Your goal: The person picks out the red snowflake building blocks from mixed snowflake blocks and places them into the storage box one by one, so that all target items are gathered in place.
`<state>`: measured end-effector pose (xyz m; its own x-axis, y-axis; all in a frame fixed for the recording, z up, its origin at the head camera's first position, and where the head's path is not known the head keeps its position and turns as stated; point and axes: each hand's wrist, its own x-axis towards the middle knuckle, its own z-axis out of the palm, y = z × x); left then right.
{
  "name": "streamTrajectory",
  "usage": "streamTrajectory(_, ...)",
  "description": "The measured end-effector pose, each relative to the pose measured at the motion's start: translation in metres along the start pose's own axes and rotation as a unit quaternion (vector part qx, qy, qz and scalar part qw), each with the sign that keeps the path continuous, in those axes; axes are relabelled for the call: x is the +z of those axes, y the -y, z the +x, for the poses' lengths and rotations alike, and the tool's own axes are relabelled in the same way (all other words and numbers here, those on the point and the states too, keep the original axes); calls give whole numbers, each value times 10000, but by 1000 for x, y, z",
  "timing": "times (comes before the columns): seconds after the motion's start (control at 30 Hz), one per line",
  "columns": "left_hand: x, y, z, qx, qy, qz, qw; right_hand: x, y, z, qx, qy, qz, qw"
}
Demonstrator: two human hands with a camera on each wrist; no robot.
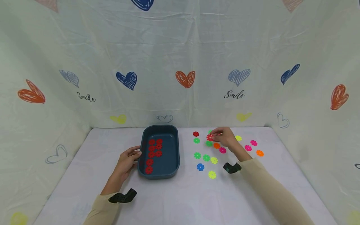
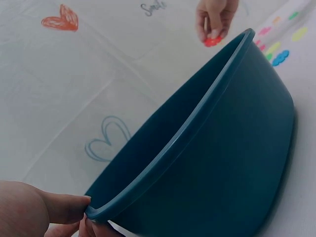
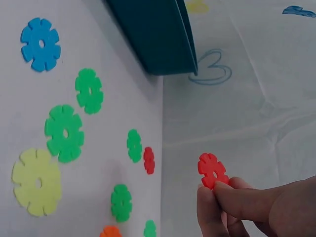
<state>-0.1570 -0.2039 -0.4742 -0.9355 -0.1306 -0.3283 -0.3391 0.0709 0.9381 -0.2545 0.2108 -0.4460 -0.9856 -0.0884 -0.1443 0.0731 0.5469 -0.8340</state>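
A dark teal rectangular bin (image 1: 174, 170) stands on the table, with several red notched discs (image 1: 151, 154) lying along the left of its floor. My left hand (image 1: 126, 162) grips the bin's left rim, thumb on top and fingers under the lip, as the left wrist view shows. Over the right part of the table, my right hand (image 1: 225, 137) pinches a red snowflake-shaped disc (image 3: 213, 170) between thumb and fingertips, raised off the surface. Nearest below that hand lie a green disc (image 1: 209, 143) and an orange disc (image 1: 216, 145).
Right of the bin are scattered more discs: a red one (image 1: 196, 134), a blue one (image 1: 200, 167), several green, yellow and pink ones, and another orange disc (image 1: 260, 153). A white cloth backdrop (image 1: 185, 103) printed with hearts rises behind the table's back edge.
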Motion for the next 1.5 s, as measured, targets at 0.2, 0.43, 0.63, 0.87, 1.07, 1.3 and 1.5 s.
streamTrajectory(0.2,0,0,1,-4,6,-20,10000,8,13,-6,-242,110,33,9996)
streamTrajectory(0.43,0,1,1,-39,-11,-18,10000,19,27,-12,-427,229,109,9988)
streamTrajectory(0.63,0,1,1,-53,-5,-37,10000,27,36,-16,-443,280,40,9986)
streamTrajectory(0.87,0,1,2,-66,9,-3,10000,36,45,-21,-624,400,165,9971)
streamTrajectory(1.07,0,1,2,-79,16,-10,10000,43,53,-24,-795,519,170,9953)
streamTrajectory(1.3,0,2,1,-113,12,4,9999,54,65,-28,-1037,690,223,9920)
streamTrajectory(1.5,0,1,3,-129,-9,-26,9999,66,73,-31,-1128,830,257,9898)
